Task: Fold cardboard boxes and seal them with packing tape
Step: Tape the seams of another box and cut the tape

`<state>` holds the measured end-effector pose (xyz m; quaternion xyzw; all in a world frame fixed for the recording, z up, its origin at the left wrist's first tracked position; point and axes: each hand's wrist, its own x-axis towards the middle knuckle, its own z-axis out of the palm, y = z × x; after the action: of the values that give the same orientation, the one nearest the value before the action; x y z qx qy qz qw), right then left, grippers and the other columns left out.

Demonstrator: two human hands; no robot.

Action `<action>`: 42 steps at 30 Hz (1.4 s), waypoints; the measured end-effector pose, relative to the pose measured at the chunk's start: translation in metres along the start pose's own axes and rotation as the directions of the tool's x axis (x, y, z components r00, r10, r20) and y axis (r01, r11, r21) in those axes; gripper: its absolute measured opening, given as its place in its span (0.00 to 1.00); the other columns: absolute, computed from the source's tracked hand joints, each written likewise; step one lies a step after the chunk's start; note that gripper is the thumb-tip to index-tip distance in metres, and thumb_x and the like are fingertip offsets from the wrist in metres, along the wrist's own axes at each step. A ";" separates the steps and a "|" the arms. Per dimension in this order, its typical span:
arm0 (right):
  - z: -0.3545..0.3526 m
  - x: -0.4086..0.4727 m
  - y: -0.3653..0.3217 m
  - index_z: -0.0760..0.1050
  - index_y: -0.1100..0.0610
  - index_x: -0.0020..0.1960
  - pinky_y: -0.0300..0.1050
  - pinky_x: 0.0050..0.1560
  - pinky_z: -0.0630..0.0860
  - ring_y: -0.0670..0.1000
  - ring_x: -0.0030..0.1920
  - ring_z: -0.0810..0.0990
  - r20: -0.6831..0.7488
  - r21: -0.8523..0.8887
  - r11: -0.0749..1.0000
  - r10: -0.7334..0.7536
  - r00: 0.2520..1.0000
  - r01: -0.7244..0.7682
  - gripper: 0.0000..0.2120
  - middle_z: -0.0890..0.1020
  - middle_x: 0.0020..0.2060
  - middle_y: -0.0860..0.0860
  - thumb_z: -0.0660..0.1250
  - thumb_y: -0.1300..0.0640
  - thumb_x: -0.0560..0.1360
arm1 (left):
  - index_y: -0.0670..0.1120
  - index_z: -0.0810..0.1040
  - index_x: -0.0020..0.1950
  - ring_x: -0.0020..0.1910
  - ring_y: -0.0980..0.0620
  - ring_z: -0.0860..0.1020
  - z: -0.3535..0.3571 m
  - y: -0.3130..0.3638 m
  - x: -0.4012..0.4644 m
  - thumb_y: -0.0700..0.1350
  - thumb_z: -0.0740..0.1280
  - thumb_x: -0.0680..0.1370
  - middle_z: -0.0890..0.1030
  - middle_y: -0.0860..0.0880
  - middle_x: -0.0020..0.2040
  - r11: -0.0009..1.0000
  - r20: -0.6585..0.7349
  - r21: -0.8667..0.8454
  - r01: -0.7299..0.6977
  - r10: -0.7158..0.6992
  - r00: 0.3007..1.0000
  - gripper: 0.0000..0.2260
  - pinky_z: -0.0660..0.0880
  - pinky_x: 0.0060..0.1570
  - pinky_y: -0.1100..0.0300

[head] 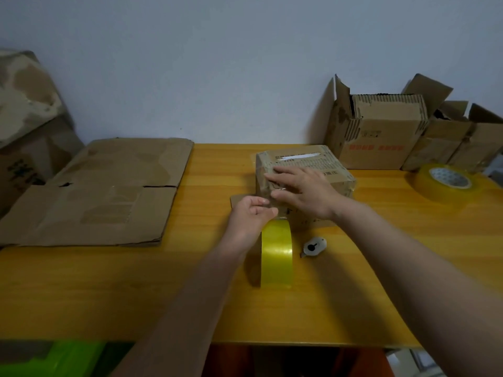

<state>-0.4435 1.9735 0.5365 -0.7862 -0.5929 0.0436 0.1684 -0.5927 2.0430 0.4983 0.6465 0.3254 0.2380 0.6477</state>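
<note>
Cardboard box point(304, 170) at twelve o'clock is folded shut, its taping under way. Right hand point(302, 190) presses flat on it; left hand point(251, 213) pinches the tape roll's point(276, 254) strip. Flattened cardboard point(100, 191) at nine o'clock remains unfolded.

The picture is dim and flat, with soft, even light and a bluish-grey cast on the wall point(217, 63). Faint shadows lie under the forearms on the surface point(109, 281). A pale glare streaks the box point(307, 161) top. Wide-angle bending curves the surface's near edge, and the corners look smeared and soft.
</note>
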 end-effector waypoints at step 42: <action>0.042 -0.092 -0.068 0.61 0.48 0.66 0.43 0.47 0.71 0.49 0.51 0.76 -0.040 0.539 0.793 0.359 0.932 -0.283 0.29 0.74 0.51 0.46 0.70 0.41 0.71 | 0.47 0.86 0.43 0.37 0.64 0.79 -0.007 0.004 -0.045 0.39 0.74 0.73 0.84 0.52 0.41 0.892 -0.167 0.354 -0.281 0.356 0.919 0.04 0.72 0.39 0.74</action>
<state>-0.5445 1.9114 0.5067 -0.8003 -0.4024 0.1763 0.4080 -0.6273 2.0151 0.5074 0.7570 0.3206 0.3575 0.4431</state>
